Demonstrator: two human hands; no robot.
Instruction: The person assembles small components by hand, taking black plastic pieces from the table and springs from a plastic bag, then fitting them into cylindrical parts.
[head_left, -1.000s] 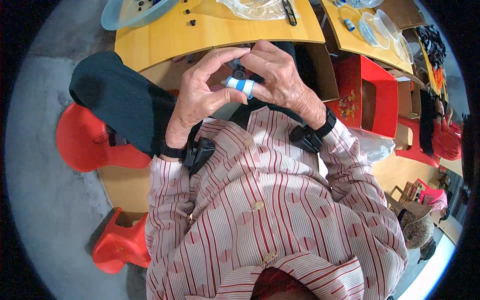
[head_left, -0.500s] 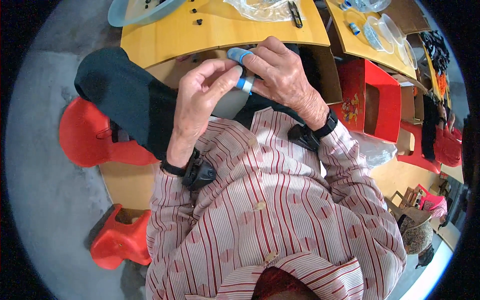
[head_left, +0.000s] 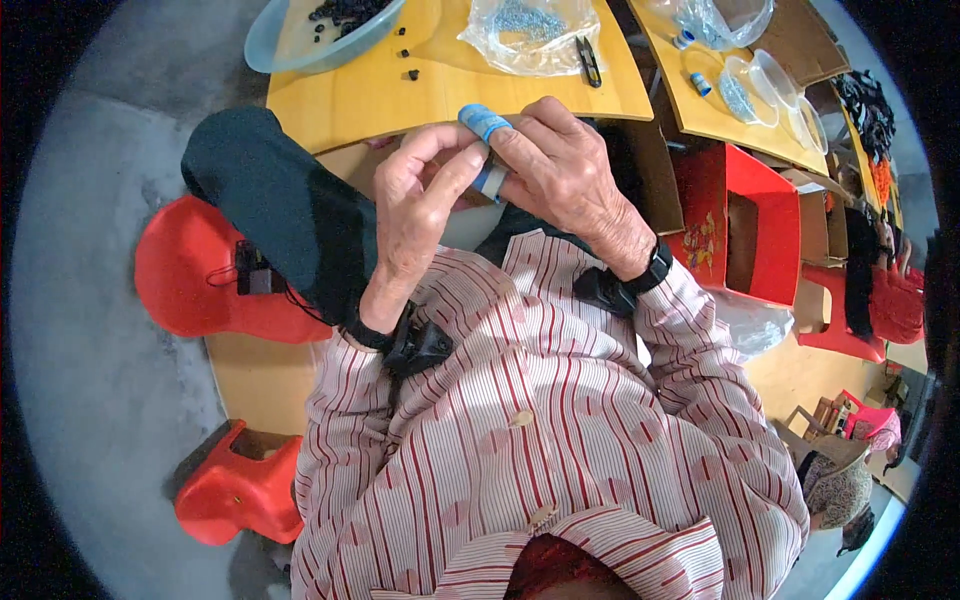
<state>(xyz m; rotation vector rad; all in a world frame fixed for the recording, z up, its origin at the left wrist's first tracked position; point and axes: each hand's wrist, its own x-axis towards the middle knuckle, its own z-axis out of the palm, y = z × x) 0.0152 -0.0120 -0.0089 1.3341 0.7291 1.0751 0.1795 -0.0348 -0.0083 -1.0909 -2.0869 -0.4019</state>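
My left hand (head_left: 412,200) and my right hand (head_left: 562,165) meet just off the front edge of the yellow table. The right index finger wears a blue wrap (head_left: 485,122), and a blue and white band (head_left: 491,182) goes round the right thumb. My left thumb and forefinger are pinched together against the right fingertips. Whatever lies between the fingers is too small and too covered to name. Beyond the hands, several small black pieces (head_left: 413,75) lie on the table.
On the yellow table (head_left: 350,110) are a pale blue tub (head_left: 262,40) of black pieces, a clear plastic bag (head_left: 535,55) of small bluish pieces and black thread snips (head_left: 588,62). A red bin (head_left: 765,215) stands at right, a red chair (head_left: 180,265) at left.
The table and its things sit lower in the picture, so more of the tub and bag shows. My hands stay together; the dark bit between the fingertips is no longer visible.
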